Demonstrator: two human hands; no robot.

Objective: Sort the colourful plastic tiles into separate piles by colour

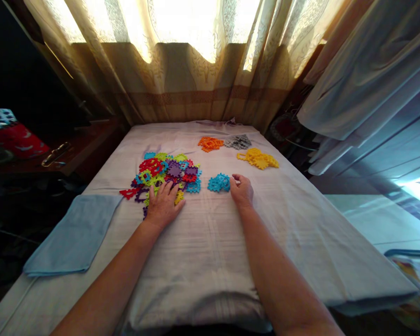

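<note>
Left hand (163, 205), fingers apart, hides part of mixed pile (175, 170). Right hand (242, 190) by blue pile (218, 182); can't tell if fingers pinch.

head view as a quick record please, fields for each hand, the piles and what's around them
left hand: fingers spread over the near edge of the mixed pile
right hand: fingers curled at the right edge of the blue pile; held piece, if any, unclear
mixed pile colours: red, purple, lime, blue, some yellow
farther piles: orange pile, grey pile, yellow pile
surface: pale sheet
left side: folded light-blue cloth
background: patterned curtain
</note>
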